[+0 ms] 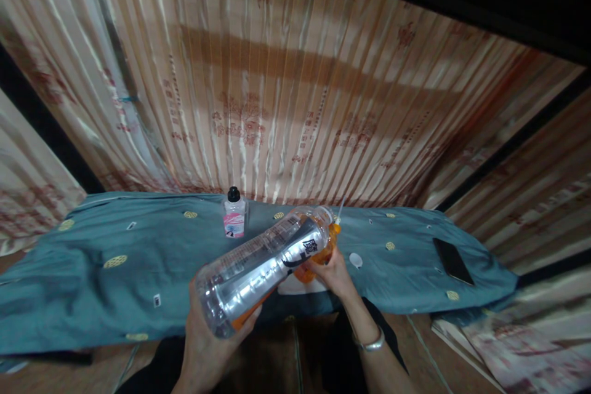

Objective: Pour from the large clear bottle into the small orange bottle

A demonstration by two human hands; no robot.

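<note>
Head view, tilted bottle (258, 268) (black character label)

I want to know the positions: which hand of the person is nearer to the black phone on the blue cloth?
Right. The right hand is at the neck of the tilted bottle, left of the phone. The left hand holds the bottle's base, farther left.

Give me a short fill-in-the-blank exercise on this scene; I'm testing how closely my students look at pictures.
1. The left hand holds the base of a large clear bottle that is tilted toward the ____ hand.
2. The small bottle standing near the curtain has a ____ cap.
3. A dark phone lies on the ____ cloth.
4. The right hand has a ____ on its wrist.

Missing words: right; black; blue; bracelet
</note>
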